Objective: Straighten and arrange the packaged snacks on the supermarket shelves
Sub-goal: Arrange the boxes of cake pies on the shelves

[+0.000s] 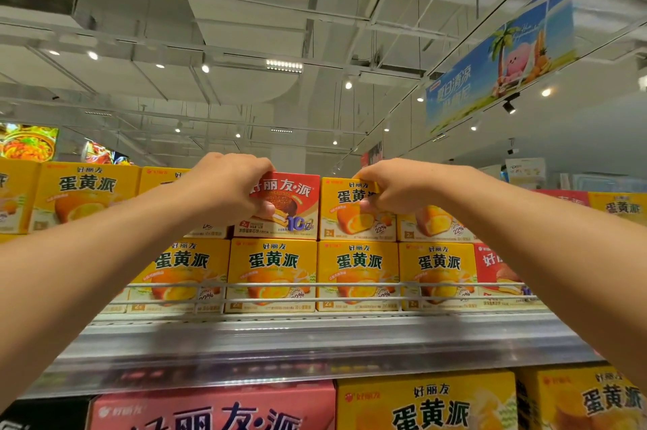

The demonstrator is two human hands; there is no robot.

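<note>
A red snack box (pixel 294 200) stands in the upper row on the top shelf, among yellow egg-yolk pie boxes. My left hand (pixel 227 186) grips its upper left corner, fingers over the top and thumb on the front. Right beside it stands a yellow box (pixel 350 219); my right hand (pixel 392 186) pinches its upper right part, fingers over the top and thumb on the front. Below them runs a row of yellow boxes (pixel 273 272) behind a wire rail.
A wire rail (pixel 315 291) and a clear price strip (pixel 297 349) front the top shelf. Another red box (pixel 497 272) sits at the lower row's right end. Larger red and yellow boxes (pixel 427 401) fill the shelf below. A blue banner (pixel 500 55) hangs overhead.
</note>
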